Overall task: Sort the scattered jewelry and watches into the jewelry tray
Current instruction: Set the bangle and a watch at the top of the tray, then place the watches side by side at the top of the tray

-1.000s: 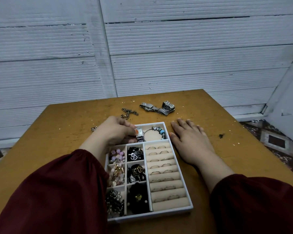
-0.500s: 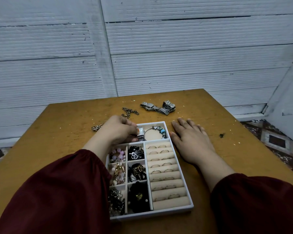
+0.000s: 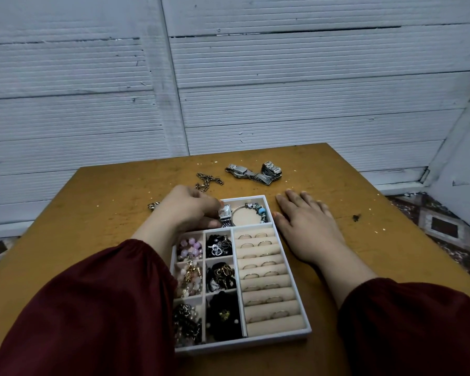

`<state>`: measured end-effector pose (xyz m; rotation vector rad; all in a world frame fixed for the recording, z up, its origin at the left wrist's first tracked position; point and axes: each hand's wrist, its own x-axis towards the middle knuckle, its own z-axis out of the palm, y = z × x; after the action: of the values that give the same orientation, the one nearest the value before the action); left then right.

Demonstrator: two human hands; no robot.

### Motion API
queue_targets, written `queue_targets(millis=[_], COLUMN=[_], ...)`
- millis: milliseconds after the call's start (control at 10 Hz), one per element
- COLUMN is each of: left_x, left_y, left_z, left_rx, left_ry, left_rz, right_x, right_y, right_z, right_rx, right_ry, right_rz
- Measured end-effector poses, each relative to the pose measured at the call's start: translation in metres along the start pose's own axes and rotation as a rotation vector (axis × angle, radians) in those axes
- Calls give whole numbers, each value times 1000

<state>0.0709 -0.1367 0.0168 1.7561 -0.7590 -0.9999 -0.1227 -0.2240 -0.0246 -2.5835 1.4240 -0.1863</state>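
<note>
We saw two hands in dark red sleeves at a tray point(image 3: 255, 341) on a table point(image 3: 391, 253). The left hand point(image 3: 190, 210) curled its fingers round a watch point(image 3: 225, 214), pinching it over the tray's far compartment, right at its own fingertips. A bracelet point(image 3: 255, 213) lay in that compartment, between the two hands. The right hand point(image 3: 305, 226) lay flat on the table with straight fingers, holding nothing, just beside the tray's wall. We could not tell whether its thumb touched the wall.

Beyond the left fingertips lay a chain point(image 3: 209, 180). Beyond and between both hands lay loose watches point(image 3: 253, 173). A chain bit point(image 3: 154, 206) sat just outside the left hand.

We judged the step to be seating the watch. It would go best lowered beside the bracelet, not on top of it, with the band tucked inside the walls rather than riding on the divider. The left hand should let go only once the watch had settled, while the right hand steadied the tray.

Against a second earlier, little differed. The left hand kept its pinch in the same spot and the right hand stayed flat. Only the chain bit showed more fully past the left hand.
</note>
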Motion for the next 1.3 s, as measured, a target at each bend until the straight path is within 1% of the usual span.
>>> queue_targets(millis=[400, 600, 900, 1000, 1100, 1200, 1300], left_x=[1, -2, -3, -5, -2, -2, -5], left_y=[4, 5, 5, 4, -2, -7, -13], left_z=[8, 7, 5, 2, -3, -9, -14], left_rx=[135, 155, 99, 103, 130, 284, 353], left_ry=[45, 45, 45, 84, 199, 370, 445], left_rz=[-9, 2, 1, 21, 94, 266, 417], right_x=[-1, -1, -2, -2, -2, -2, -5], right_y=[0, -1, 1, 1, 1, 1, 1], right_z=[0, -1, 0, 0, 0, 0, -1], right_rx=[2, -1, 18, 42, 72, 103, 172], right_ry=[4, 6, 18, 38, 59, 88, 141], right_rz=[2, 0, -1, 1, 3, 3, 11])
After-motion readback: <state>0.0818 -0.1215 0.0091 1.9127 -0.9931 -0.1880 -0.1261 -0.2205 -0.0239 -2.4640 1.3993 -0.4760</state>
